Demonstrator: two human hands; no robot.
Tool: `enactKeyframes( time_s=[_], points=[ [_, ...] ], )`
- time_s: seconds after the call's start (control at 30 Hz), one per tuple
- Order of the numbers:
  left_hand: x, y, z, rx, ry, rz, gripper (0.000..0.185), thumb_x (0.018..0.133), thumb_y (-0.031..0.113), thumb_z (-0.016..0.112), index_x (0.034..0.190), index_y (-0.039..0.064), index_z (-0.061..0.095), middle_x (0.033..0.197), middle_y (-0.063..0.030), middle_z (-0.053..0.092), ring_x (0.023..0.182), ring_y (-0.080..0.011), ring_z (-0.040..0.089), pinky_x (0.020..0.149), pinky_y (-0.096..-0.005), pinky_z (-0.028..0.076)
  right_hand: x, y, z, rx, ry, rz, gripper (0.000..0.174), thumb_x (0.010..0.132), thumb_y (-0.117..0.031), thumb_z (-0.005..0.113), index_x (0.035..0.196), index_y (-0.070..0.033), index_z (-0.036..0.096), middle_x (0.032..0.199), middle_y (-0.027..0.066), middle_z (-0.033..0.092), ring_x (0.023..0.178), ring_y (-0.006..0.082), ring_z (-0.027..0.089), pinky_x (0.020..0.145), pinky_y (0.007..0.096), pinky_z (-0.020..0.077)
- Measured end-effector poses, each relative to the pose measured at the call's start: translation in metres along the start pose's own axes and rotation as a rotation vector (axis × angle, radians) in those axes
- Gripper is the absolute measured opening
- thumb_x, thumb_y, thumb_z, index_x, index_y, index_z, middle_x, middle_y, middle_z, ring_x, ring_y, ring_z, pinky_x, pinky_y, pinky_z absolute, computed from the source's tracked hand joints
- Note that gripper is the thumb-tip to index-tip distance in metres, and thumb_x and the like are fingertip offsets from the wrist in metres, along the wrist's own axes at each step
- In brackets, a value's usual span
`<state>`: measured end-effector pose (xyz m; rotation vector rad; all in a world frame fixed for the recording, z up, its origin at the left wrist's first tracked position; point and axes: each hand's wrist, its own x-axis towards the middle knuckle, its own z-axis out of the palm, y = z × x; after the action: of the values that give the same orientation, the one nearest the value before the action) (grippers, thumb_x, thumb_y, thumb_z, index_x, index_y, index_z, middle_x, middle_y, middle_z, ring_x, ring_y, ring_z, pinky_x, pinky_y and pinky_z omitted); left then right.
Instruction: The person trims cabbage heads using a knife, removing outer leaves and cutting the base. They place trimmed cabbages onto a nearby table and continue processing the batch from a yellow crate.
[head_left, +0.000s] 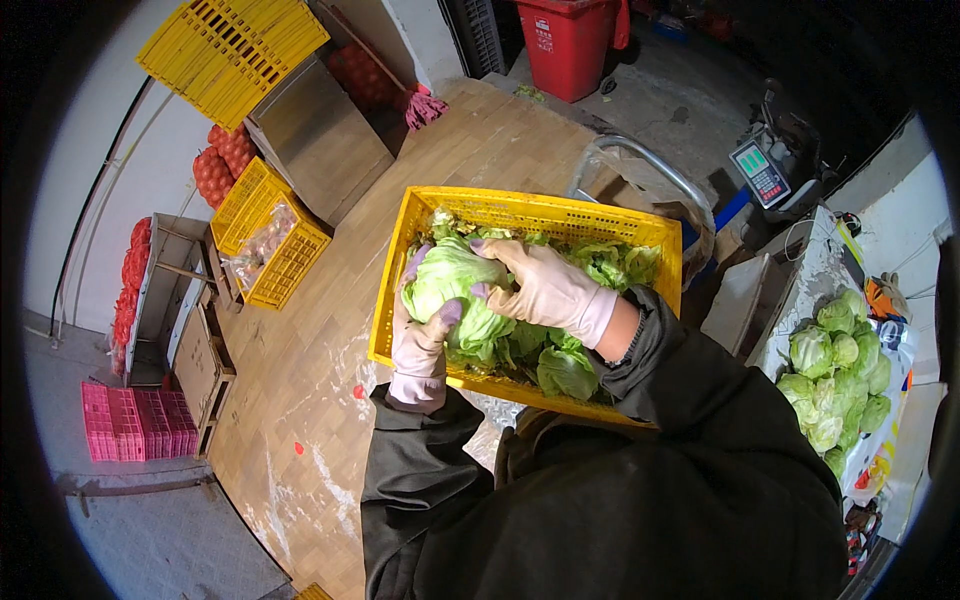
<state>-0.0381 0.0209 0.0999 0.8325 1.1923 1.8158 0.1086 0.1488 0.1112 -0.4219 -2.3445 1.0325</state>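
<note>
A head of iceberg lettuce (457, 289) is held over the left part of a yellow plastic crate (525, 201). My left hand (421, 349), in a pale glove with purple fingertips, cups it from the left and below, thumb on its near side. My right hand (547, 289), gloved alike, touches the lettuce's right side with bent fingers and thumb, which are apart; whether they pinch a leaf I cannot tell. Beneath both hands, loose green leaves (611, 262) and a smaller lettuce piece (566, 373) lie in the crate.
Trimmed lettuces (840, 360) are piled on a bench at the right, near a digital scale display (761, 174). A metal tube handle (645, 146) stands behind the crate. Left are a yellow crate of bagged produce (289, 259), pink crates (139, 421) and a cardboard box (199, 367). A red bin (570, 49) stands beyond.
</note>
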Motion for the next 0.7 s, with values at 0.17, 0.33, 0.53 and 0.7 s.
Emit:
enactKeyframes(
  time_s=[0.17,0.33,0.53,0.7],
  points=[
    [0.0,0.001,0.002,0.028,0.037,-0.019,0.08,0.07,0.021,0.08,0.136,0.0,0.039,0.123,-0.0117,0.054,0.112,-0.0218,0.054,0.099,-0.0348,0.043,-0.003,0.011,0.006,-0.009,0.099,0.034,0.032,0.088,-0.024,0.06,0.108,0.0,0.052,0.083,0.0186,0.063,0.063,0.0354,0.062,0.056,0.0366,0.0499],
    [-0.004,-0.006,-0.006,-0.168,-0.018,-0.084,0.076,0.073,0.026,0.079,0.133,0.0,0.042,0.12,-0.0131,0.057,0.109,-0.0236,0.057,0.095,-0.0365,0.047,0.001,0.042,0.013,0.247,0.22,0.286,0.015,0.092,-0.016,0.052,0.088,-0.002,0.053,0.068,0.0107,0.051,0.058,0.0173,0.05,0.052,0.0304,0.0404],
    [-0.006,-0.011,-0.022,-0.609,0.026,-0.242,0.073,0.077,0.043,0.071,0.135,0.008,0.043,0.133,-0.0139,0.05,0.12,-0.0334,0.05,0.102,-0.0527,0.04,-0.012,0.074,0.018,0.171,0.03,0.475,0.019,0.09,-0.021,0.053,0.088,-0.003,0.056,0.075,0.0115,0.059,0.069,0.0222,0.058,0.062,0.0341,0.0455],
    [-0.008,-0.017,-0.03,-0.8,0.06,-0.312,0.07,0.081,0.052,0.062,0.135,0.011,0.045,0.133,-0.014,0.05,0.121,-0.0343,0.047,0.102,-0.0554,0.038,-0.013,0.05,0.001,0.04,-0.01,0.112,0.033,0.092,-0.031,0.056,0.109,-0.003,0.058,0.094,0.0106,0.064,0.081,0.0275,0.062,0.076,0.0373,0.0495]
  ],
)
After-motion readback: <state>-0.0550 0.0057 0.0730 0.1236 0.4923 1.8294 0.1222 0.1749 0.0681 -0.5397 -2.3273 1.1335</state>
